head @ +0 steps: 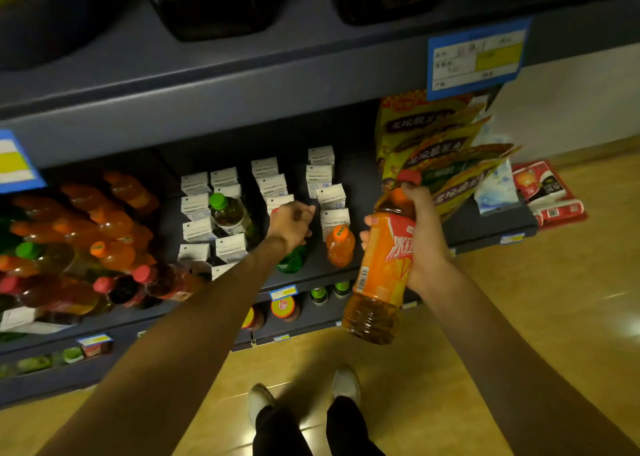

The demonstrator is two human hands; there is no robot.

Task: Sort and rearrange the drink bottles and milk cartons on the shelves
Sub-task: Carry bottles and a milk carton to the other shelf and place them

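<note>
My right hand grips a large orange-labelled iced tea bottle with a red cap, held in front of the shelf. My left hand reaches onto the middle shelf and closes over the top of a green bottle; its cap is hidden under my fingers. A small orange drink bottle stands just right of that hand. White milk cartons stand in rows behind and to the left. A green-capped tea bottle stands among the cartons.
Several orange and red-capped bottles crowd the shelf's left part. Yellow snack bags fill the right end, with red packs beyond. The upper shelf's edge overhangs. Jars sit on the lower shelf. My shoes stand on the wooden floor.
</note>
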